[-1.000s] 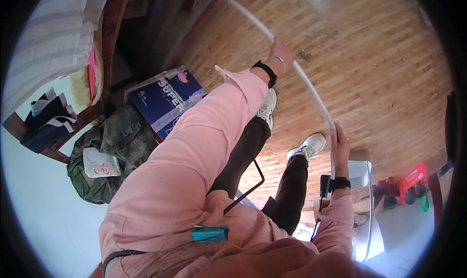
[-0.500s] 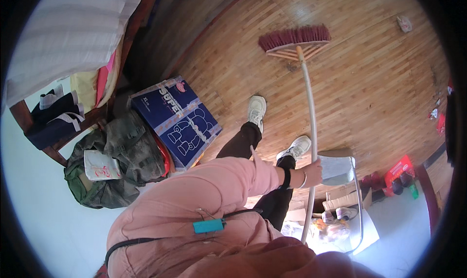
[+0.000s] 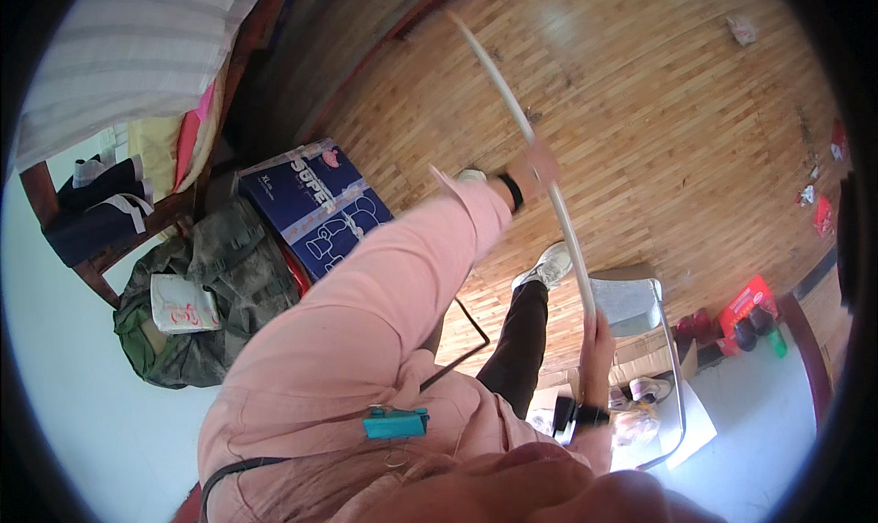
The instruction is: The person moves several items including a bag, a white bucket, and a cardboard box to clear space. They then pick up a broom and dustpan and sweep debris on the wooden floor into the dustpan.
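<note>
Two-handed grip on a white broom handle [image 3: 512,102].
Left hand [image 3: 538,166] closed mid-shaft; right hand [image 3: 599,333] closed near its end, above the wooden floor [image 3: 677,112].

I stand in a lived-in home room: wood parquet floor [image 3: 658,112], striped bedding [image 3: 119,48], a folding chair [image 3: 631,299], scattered shoes [image 3: 549,267].

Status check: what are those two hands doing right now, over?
Left hand gripping white pole partway along. Right hand gripping its near end. Pole slants over wooden floor; head out of view. Grey chair beside right hand.
</note>
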A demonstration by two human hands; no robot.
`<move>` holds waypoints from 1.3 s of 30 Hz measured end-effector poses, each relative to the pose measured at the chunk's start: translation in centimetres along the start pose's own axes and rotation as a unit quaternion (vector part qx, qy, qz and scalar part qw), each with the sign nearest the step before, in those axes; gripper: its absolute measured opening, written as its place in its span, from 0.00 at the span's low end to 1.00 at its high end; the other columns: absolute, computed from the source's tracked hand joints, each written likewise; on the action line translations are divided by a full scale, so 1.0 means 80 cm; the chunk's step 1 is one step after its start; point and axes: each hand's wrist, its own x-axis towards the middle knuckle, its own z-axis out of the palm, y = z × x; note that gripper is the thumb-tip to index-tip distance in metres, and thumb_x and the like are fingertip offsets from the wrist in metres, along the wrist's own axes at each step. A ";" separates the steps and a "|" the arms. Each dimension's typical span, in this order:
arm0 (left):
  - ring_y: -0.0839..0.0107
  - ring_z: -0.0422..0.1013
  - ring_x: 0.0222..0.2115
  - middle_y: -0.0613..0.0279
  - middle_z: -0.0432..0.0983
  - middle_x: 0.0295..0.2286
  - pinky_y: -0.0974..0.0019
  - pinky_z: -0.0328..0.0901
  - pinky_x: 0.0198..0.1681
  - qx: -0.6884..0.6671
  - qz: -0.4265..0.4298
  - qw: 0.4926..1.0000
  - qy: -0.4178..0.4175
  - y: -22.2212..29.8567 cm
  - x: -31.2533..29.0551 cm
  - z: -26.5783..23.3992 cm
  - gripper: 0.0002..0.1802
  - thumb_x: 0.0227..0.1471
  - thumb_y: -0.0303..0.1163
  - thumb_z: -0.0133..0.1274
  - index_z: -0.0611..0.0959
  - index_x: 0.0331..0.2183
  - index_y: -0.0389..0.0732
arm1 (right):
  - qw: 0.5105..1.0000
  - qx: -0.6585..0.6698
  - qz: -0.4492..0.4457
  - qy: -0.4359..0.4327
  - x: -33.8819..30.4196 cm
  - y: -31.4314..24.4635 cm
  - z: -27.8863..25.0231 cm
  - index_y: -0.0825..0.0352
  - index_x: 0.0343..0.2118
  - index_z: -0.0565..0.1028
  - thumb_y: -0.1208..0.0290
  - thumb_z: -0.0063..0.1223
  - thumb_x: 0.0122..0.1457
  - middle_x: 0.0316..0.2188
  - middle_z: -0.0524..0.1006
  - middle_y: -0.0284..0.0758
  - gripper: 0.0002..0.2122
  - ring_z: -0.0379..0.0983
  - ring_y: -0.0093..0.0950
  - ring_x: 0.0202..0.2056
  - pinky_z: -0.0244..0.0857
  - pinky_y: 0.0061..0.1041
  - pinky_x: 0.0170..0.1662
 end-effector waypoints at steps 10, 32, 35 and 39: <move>0.63 0.73 0.28 0.65 0.77 0.21 0.54 0.59 0.36 -0.277 0.345 0.896 -0.033 0.314 -0.223 -0.180 0.05 0.39 0.34 0.52 0.82 0.20 0.48 | 0.970 -0.091 0.226 0.014 -0.409 0.008 -0.138 0.69 0.45 0.67 0.66 0.42 0.58 0.20 0.70 0.42 0.15 0.67 0.27 0.20 0.61 0.26 0.24; 0.63 0.72 0.21 0.66 0.75 0.15 0.58 0.60 0.22 -0.262 0.122 0.955 0.059 0.186 -0.178 -0.052 0.03 0.33 0.32 0.53 0.81 0.16 0.48 | 0.978 -0.193 -0.001 -0.082 -0.223 0.078 -0.112 0.73 0.30 0.67 0.63 0.38 0.59 0.19 0.69 0.50 0.14 0.66 0.47 0.22 0.57 0.39 0.25; 0.63 0.72 0.25 0.65 0.74 0.17 0.51 0.62 0.29 -0.206 0.012 0.976 0.066 0.040 -0.159 0.061 0.04 0.36 0.35 0.51 0.78 0.15 0.52 | 0.975 -0.165 -0.080 -0.125 -0.052 0.077 -0.004 0.68 0.33 0.68 0.65 0.41 0.58 0.20 0.70 0.49 0.11 0.67 0.49 0.23 0.59 0.41 0.25; 0.62 0.71 0.33 0.64 0.75 0.25 0.41 0.51 0.47 -0.092 -0.120 0.985 -0.085 -0.132 -0.148 0.152 0.07 0.43 0.33 0.49 0.82 0.26 0.49 | 0.940 -0.289 -0.118 -0.137 0.143 0.020 0.146 0.64 0.33 0.68 0.60 0.44 0.57 0.20 0.72 0.49 0.12 0.69 0.49 0.24 0.61 0.44 0.25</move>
